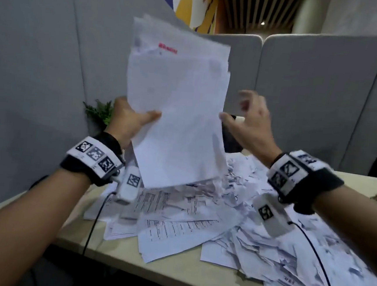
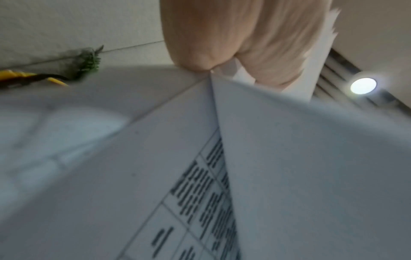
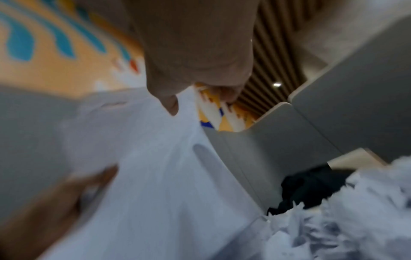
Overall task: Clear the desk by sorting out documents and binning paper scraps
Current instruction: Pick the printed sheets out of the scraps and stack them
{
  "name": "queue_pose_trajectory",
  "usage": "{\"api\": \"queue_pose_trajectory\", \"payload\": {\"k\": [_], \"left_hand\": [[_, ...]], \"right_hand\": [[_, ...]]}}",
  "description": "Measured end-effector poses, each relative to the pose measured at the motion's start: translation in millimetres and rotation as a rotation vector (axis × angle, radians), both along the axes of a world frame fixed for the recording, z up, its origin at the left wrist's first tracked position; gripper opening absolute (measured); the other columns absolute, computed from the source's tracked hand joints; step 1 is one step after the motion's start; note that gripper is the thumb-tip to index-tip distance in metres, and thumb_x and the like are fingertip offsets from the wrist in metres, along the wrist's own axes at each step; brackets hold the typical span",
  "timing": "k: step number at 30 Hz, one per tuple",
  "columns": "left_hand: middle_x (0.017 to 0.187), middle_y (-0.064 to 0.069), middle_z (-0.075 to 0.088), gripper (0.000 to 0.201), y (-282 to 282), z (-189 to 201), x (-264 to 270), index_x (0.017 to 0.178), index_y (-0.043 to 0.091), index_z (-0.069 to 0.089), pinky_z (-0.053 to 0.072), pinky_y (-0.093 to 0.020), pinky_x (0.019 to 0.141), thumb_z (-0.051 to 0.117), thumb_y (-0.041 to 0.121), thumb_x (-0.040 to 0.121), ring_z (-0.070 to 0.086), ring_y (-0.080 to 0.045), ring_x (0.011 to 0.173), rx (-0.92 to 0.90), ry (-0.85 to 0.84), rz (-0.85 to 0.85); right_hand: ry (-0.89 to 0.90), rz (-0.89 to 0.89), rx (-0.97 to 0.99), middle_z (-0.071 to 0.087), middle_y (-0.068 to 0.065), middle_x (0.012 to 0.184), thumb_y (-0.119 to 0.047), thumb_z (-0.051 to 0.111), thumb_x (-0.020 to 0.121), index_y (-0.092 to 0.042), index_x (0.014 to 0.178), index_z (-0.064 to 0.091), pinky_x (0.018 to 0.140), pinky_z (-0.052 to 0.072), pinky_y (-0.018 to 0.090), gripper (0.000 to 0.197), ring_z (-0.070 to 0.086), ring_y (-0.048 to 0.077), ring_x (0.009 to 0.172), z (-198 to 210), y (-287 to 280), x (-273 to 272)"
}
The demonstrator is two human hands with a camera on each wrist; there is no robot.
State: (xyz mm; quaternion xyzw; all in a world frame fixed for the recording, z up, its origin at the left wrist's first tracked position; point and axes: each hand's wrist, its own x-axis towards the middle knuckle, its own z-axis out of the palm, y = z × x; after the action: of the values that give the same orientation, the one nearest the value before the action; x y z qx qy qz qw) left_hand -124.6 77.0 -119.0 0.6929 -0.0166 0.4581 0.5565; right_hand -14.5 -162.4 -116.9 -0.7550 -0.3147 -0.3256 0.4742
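- A grey partition panel closes off the left side of the scene, and a small green plant stands at its foot on the far left of the desk.
- The left hand is raised above the desk and grips a sheaf of white sheets at its left edge, thumb pressed across the near face and fingers behind.
- The sheaf stands nearly upright, its top leaning away; a blurred red mark shows near the top, and the lower edge hangs just above the papers below.
- In the left wrist view the same sheets fan apart below the thumb, and one inner page carries a printed table.
- Loose printed documents lie overlapping on the pale desk near the middle.
- The right hand hovers just right of the sheaf with fingers spread and loosely bent; its thumb tip is at the sheaf's right edge, but motion blur hides whether it touches, and nothing is clasped.
- A heap of torn paper scraps covers the right part of the desk, running from far to near.
- A dark object sits behind the sheaf, half hidden.
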Motion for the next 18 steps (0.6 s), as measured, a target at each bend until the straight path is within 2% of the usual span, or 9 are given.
{"api": "queue_pose_trajectory", "payload": {"k": [2, 3, 5, 7, 8, 11, 13, 15, 18], "left_hand": [[0.085, 0.017, 0.072, 0.030, -1, 1, 1, 0.089, 0.021, 0.065, 0.052, -0.016, 0.074, 0.080, 0.001, 0.073, 0.067, 0.005, 0.077, -0.025, -0.050, -0.019], [0.086, 0.018, 0.072, 0.031, -1, -4, 3, 0.089, 0.022, 0.064, 0.053, -0.019, 0.078, 0.080, 0.001, 0.073, 0.068, 0.002, 0.083, -0.044, -0.060, -0.030], [0.101, 0.007, 0.073, 0.033, -1, -20, 8, 0.098, 0.018, 0.066, 0.054, -0.028, 0.086, 0.080, 0.002, 0.072, 0.069, -0.011, 0.096, -0.097, -0.039, -0.084], [0.110, -0.005, 0.071, 0.040, 0, -42, 12, 0.109, 0.008, 0.067, 0.055, -0.033, 0.086, 0.079, 0.006, 0.071, 0.068, -0.021, 0.103, -0.173, 0.056, -0.196], [0.112, -0.009, 0.071, 0.046, 0, -51, 13, 0.113, 0.002, 0.065, 0.056, -0.034, 0.085, 0.078, 0.009, 0.069, 0.068, -0.024, 0.104, -0.201, 0.112, -0.246], [0.111, -0.015, 0.070, 0.056, -2, -63, 16, 0.117, -0.006, 0.061, 0.055, -0.038, 0.087, 0.077, 0.014, 0.068, 0.068, -0.027, 0.101, -0.204, 0.166, -0.279], [0.101, -0.007, 0.073, 0.048, -5, -55, 16, 0.111, -0.003, 0.064, 0.055, -0.030, 0.079, 0.076, 0.015, 0.068, 0.070, -0.018, 0.090, -0.173, 0.119, -0.233], [0.090, 0.006, 0.074, 0.032, -8, -44, 18, 0.101, 0.007, 0.068, 0.055, -0.024, 0.073, 0.076, 0.015, 0.071, 0.070, -0.010, 0.083, -0.137, 0.063, -0.186], [0.091, 0.013, 0.074, 0.028, -12, -40, 20, 0.100, 0.016, 0.068, 0.055, -0.021, 0.072, 0.076, 0.012, 0.073, 0.070, -0.006, 0.084, -0.086, 0.027, -0.182]], "right_hand": [[0.419, 0.125, 0.069, 0.054, 0.003, 0.125, -0.042, 0.082, 0.072, -0.014, 0.139, 0.039, 0.096, 0.046, 0.029, 0.084, 0.056, 0.014, 0.110, 11, -6, 12], [0.582, 0.259, 0.111, 0.056, 0.004, 0.128, -0.038, 0.083, 0.073, -0.012, 0.142, 0.035, 0.095, 0.048, 0.029, 0.088, 0.058, 0.015, 0.111, 13, -8, 13], [0.715, 0.496, 0.146, 0.066, 0.006, 0.119, -0.019, 0.079, 0.080, -0.005, 0.136, 0.044, 0.083, 0.054, 0.027, 0.068, 0.067, 0.018, 0.103, 11, -8, 7], [0.690, 0.587, 0.102, 0.073, 0.008, 0.108, -0.003, 0.075, 0.080, -0.004, 0.120, 0.060, 0.074, 0.058, 0.030, 0.042, 0.071, 0.022, 0.095, -1, -3, 1], [0.679, 0.611, 0.103, 0.073, 0.009, 0.106, 0.003, 0.074, 0.078, -0.004, 0.113, 0.064, 0.072, 0.058, 0.032, 0.038, 0.071, 0.024, 0.093, -9, -1, -1], [0.718, 0.688, 0.188, 0.072, 0.016, 0.105, 0.012, 0.074, 0.072, -0.004, 0.104, 0.067, 0.081, 0.058, 0.044, 0.037, 0.070, 0.031, 0.093, -25, 2, -7], [0.691, 0.713, 0.216, 0.072, 0.016, 0.105, 0.013, 0.073, 0.072, -0.006, 0.102, 0.068, 0.085, 0.057, 0.048, 0.036, 0.069, 0.032, 0.093, -25, 5, -10], [0.617, 0.703, 0.258, 0.072, 0.015, 0.104, 0.012, 0.074, 0.072, -0.009, 0.099, 0.069, 0.084, 0.057, 0.046, 0.034, 0.069, 0.030, 0.092, -18, 8, -14], [0.560, 0.641, 0.315, 0.072, 0.009, 0.096, 0.013, 0.074, 0.072, -0.012, 0.093, 0.068, 0.077, 0.060, 0.039, 0.032, 0.070, 0.020, 0.082, -12, 10, -15]]}}
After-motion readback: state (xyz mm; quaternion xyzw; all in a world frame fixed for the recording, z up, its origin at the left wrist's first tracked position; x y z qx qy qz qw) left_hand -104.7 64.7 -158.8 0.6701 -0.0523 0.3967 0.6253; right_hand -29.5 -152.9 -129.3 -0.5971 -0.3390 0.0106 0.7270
